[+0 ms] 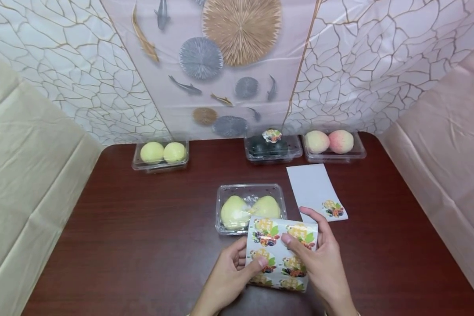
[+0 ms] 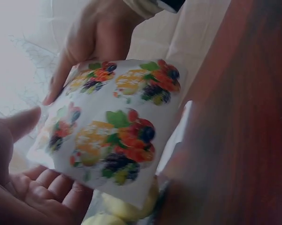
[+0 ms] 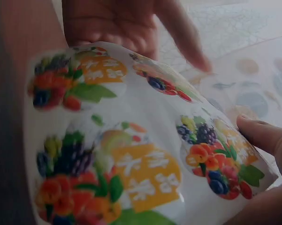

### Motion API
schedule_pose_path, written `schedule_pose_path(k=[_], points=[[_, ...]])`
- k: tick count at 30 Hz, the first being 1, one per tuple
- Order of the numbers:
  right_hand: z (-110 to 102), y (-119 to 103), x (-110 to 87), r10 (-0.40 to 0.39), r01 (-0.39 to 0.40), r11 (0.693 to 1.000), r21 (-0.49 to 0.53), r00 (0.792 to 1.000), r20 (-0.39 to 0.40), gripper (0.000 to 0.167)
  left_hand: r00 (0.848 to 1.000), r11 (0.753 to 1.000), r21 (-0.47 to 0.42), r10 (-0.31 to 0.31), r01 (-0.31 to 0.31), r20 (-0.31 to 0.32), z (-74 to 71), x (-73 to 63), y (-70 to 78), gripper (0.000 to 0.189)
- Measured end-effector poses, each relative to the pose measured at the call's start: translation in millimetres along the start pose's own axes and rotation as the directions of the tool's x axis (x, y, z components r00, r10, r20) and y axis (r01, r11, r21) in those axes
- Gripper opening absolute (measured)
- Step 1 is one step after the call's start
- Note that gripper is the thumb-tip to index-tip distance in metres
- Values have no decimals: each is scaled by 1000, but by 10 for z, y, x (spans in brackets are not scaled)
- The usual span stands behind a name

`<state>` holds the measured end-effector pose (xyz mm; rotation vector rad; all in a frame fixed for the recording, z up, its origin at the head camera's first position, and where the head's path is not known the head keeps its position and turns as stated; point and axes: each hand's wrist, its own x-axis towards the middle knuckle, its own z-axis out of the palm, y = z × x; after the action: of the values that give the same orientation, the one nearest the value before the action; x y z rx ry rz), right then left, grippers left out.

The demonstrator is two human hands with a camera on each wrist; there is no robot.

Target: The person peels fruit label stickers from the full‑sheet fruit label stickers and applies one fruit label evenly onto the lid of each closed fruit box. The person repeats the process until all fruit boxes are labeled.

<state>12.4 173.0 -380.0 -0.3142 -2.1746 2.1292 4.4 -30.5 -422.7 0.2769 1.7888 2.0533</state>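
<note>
A white sheet of fruit stickers [image 1: 278, 274] is held up in front of me, with several printed fruit clusters on it. My right hand [image 1: 325, 265] grips its right side, thumb across the front and fingers behind. On the left side my left hand [image 1: 231, 272] has its thumb over the front and its curled fingers at the edge. Just beyond the sheet lies a clear plastic box [image 1: 250, 188] with two pale yellow-green fruits [image 1: 234, 212], partly hidden by the sheet. The stickers [image 2: 117, 145] fill the left wrist view, and the right wrist view shows the printed fruit [image 3: 75, 197] close up.
A white backing paper [image 1: 310, 184] with one fruit sticker [image 1: 333, 208] lies to the right. Along the back stand a box of yellow fruits [image 1: 160, 166], a box of dark fruits [image 1: 274, 156] bearing a sticker, and a box of peaches [image 1: 335, 156]. Patterned cloth [image 1: 229, 98] hangs behind the table.
</note>
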Motion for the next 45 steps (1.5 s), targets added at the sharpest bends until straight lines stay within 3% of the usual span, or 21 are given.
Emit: schedule_pose_path(k=[7,13,19,25,31,37,40,42,45], points=[[88,62,77,3,-5,999,48,999,45,65,995,999,-43,-28,24,-91,-9,21,7,32],[135,103,103,109,-128,984,125,983,145,59,987,994,-106,-5,-12,-163,-49,19,42,35],[218,142,89,183,-207,974,89,958,223,50,982,992,-122,-5,-18,-187,-85,17,24,37],[177,146,97,204,-216,975,47,962,181,43,988,998,-55,-11,3,-157,-104,51,-41,37],[-231,126,209,230,-231,973,7,972,57,40,989,987,153,58,-38,-132,-122,122,-36,30],[-878,199,459,209,-204,976,-77,976,54,32,979,949,296,154,-108,-136,-149,187,68,29],[-1162,278,627,228,-213,955,-205,972,54,38,966,926,348,209,-145,-153,-141,194,53,25],[-1335,337,737,266,-241,928,-284,963,52,48,949,894,412,266,-176,-171,-127,189,19,21],[-1593,406,864,318,-275,885,-375,946,57,60,913,814,543,361,-208,-191,-104,171,-40,15]])
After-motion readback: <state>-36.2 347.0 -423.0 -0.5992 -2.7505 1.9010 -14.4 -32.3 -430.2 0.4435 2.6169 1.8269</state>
